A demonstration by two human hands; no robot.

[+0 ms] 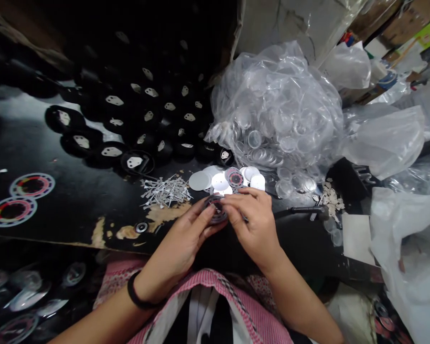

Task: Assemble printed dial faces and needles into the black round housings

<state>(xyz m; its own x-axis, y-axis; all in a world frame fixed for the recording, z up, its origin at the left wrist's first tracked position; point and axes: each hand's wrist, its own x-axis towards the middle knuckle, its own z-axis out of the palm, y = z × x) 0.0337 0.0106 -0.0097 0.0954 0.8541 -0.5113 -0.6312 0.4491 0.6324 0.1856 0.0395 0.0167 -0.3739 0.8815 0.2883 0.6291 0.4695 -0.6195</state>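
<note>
A small round gauge with a dark, red-marked dial (pixel 218 210) is held over the front part of the black table. My left hand (pixel 186 234) grips it from the left, the thumb on its face. My right hand (pixel 254 222) is closed at its right side, fingertips at the rim; whether they pinch a small part is hidden. Just beyond lie white and grey discs (pixel 220 181) and a printed dial disc (pixel 234 177). To the left is a pile of small white pointers (pixel 165 191). A small ring-shaped part (pixel 141 227) rests near the table edge.
Black round housings (pixel 111 150) with pale plates crowd the back left. Two large printed dials (pixel 32 185) lie at the far left. A plastic bag of clear covers (pixel 275 110) stands behind. A black-handled tool (pixel 308 210), small metal plates (pixel 331 198) and a white card (pixel 358 238) are right.
</note>
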